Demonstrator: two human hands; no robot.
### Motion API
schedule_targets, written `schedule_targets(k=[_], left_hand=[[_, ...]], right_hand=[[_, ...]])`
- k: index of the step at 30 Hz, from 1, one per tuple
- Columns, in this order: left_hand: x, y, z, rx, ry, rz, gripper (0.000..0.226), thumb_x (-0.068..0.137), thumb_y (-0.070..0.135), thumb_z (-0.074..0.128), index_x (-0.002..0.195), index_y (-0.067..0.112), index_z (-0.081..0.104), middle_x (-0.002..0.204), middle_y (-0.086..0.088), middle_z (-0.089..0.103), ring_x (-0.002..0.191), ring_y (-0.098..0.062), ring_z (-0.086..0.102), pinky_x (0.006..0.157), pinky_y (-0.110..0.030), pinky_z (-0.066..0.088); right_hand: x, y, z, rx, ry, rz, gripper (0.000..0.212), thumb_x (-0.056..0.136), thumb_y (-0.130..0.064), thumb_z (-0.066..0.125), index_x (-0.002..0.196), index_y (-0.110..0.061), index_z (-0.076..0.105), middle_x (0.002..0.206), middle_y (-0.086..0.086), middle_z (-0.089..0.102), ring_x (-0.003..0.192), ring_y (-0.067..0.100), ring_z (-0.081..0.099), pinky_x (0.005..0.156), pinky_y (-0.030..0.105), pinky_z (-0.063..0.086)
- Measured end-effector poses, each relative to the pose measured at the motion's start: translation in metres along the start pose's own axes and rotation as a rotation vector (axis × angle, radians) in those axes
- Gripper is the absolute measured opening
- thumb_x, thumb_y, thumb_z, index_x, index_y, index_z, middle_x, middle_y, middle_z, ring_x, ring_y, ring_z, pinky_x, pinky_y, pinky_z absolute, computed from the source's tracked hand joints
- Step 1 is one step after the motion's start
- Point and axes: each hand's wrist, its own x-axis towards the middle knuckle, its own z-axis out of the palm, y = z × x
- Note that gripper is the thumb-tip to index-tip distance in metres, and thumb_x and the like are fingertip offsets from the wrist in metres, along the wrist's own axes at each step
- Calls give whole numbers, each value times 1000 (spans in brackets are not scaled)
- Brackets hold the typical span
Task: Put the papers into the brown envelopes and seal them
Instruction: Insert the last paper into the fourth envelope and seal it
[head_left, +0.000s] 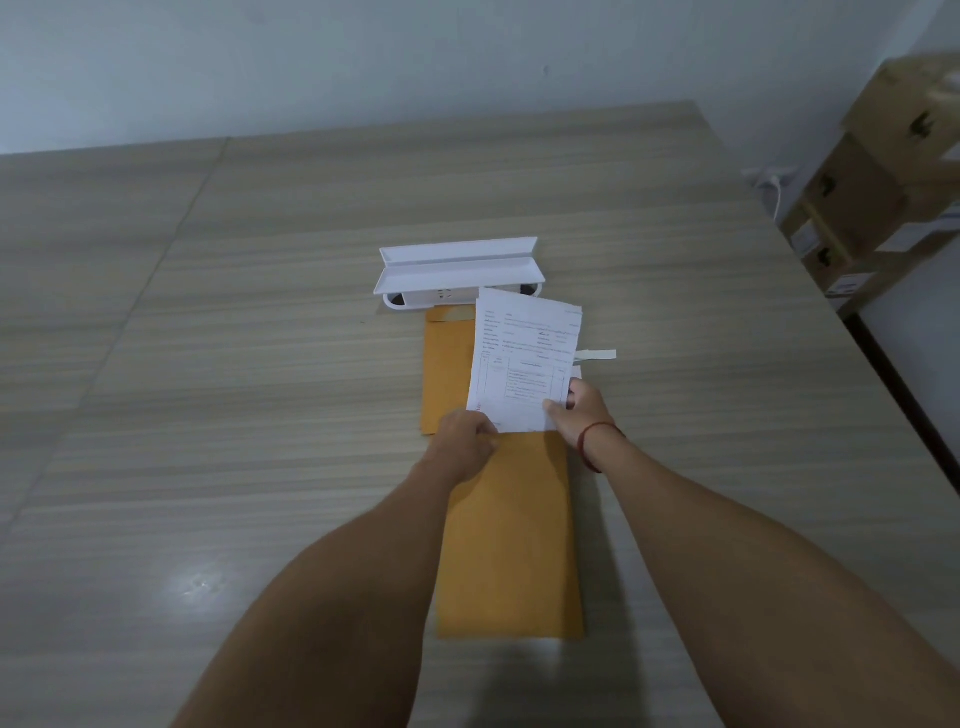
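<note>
— Nearest item?
— Envelope (511, 535), brown, flat on the counter (208, 415) between the two forearms, mouth pointing away.

— Hands?
— Left hand (462, 441) is at the mouth, and its fingers (483, 432) are curled and seem to pinch the edge. Right hand (574, 410) has its fingers closed on the papers' lower right corner.

— The papers?
— Papers (524, 358), white printed sheets. Their lower edge meets the mouth; I can't tell whether it has gone inside. Nearly the whole length sticks out beyond the envelope.

— Farther back?
— Second envelope (441, 364), brown, on the counter, partly hidden by the papers. I can't tell whether it is filled or empty. A strip (597, 356), white, lies just right of the papers; its use is unclear. Beyond those is a tray (457, 270) of white plastic. Boxes (883, 171) are stacked off the counter at far right.

— Progress?
— Early, I'd say. Insertion into this envelope has barely begun.

— What's left?
— Slide the sheets fully in and seal the flap, then give the second envelope the same, if it needs it. No envelope here looks plainly sealed.
</note>
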Motion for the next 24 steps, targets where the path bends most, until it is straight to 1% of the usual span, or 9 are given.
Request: schedule_targets(k=[3,5,8,12,15,17,20,22,24], left_hand=[[-1,2,3,1,8,-18,11,89,14,62,96,10,70,110,-8,60,107,-21,52,94,-34,47],[-1,3,6,-13,0,-20,9,89,14,62,94,13,69,109,-8,61,106,-21,53,92,-33,47],[0,4,6,7,-17,12,5,88,15,63,88,19,66,106,-10,63,102,-25,57,89,-34,50],[-1,4,3,6,37,36,8,89,12,61,93,11,68,102,-11,63,104,-26,54,87,-33,46],[-1,2,2,-19,55,12,9,88,11,60,92,10,68,104,-11,64,108,-27,53,90,-34,45],[-1,1,2,-24,33,13,10,87,10,60,92,9,69,103,-13,65,108,-30,53,90,-34,43],[-4,3,3,15,5,31,12,89,11,59,97,10,68,108,-12,63,112,-27,49,97,-34,39],[-3,3,4,5,11,32,12,89,11,60,98,10,68,109,-13,63,112,-27,49,97,-34,40],[-4,3,4,-19,32,34,11,88,9,60,96,9,68,105,-11,64,111,-28,51,94,-35,43]], right_hand=[[3,5,5,-196,-13,-31,15,87,-28,58,102,-27,59,107,2,69,107,29,59,98,46,45],[-2,4,7,-222,-3,-49,20,87,-33,58,106,-27,61,108,0,68,107,28,58,99,43,43],[-6,-1,7,-175,77,-65,23,92,-42,52,105,-27,62,105,-2,67,104,24,56,96,35,33],[-10,-11,3,-136,178,-87,24,95,-31,50,117,-26,59,112,-3,67,110,22,57,98,34,28],[-15,-5,3,-338,106,-90,24,93,-29,52,114,-21,61,113,-2,66,112,22,56,100,33,27],[-16,-1,4,-349,95,-86,23,91,-33,56,110,-21,62,109,-1,65,111,24,56,96,34,28],[-13,-12,5,-226,183,-103,22,91,-38,55,107,-25,61,105,-3,66,108,24,55,84,31,24],[-8,-22,6,-186,219,-124,20,93,-33,53,107,-22,62,105,-4,68,104,20,59,92,31,29],[-5,-26,6,-161,196,-110,18,94,-25,52,106,-16,63,105,-1,68,103,21,62,100,37,39]])
